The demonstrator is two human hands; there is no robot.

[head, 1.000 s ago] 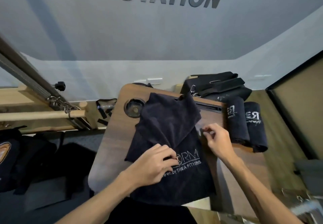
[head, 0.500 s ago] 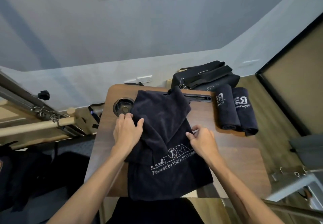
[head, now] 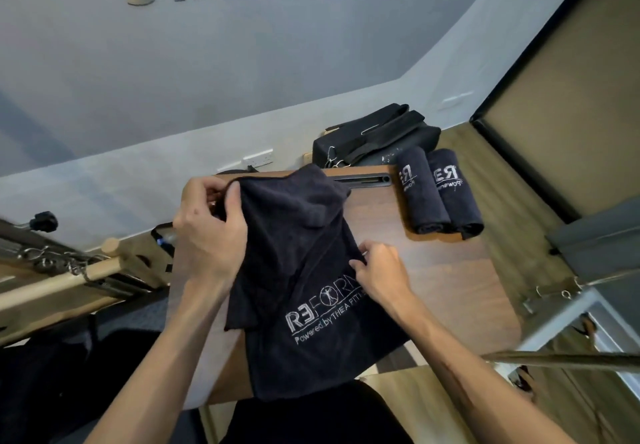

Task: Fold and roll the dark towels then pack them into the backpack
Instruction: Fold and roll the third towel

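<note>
Grey wall point(head: 173, 79) with raised lettering backs a wood table point(head: 433, 287). Across it lies the towel point(head: 304, 270), half lifted so an edge can be folded over. At two o'clock sit two rolls point(head: 440, 197) (done, it seems), a black bag point(head: 377, 138), probably the backpack, just behind. Left hand point(head: 207, 232) grips the raised corner at ten o'clock; right hand point(head: 377, 270) pinches the opposite edge.

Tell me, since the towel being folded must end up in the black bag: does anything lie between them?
Nothing visible blocks it. The towel, gripped by the left hand and right hand, lies near the black bag; the rolled towels sit off to the right.
</note>
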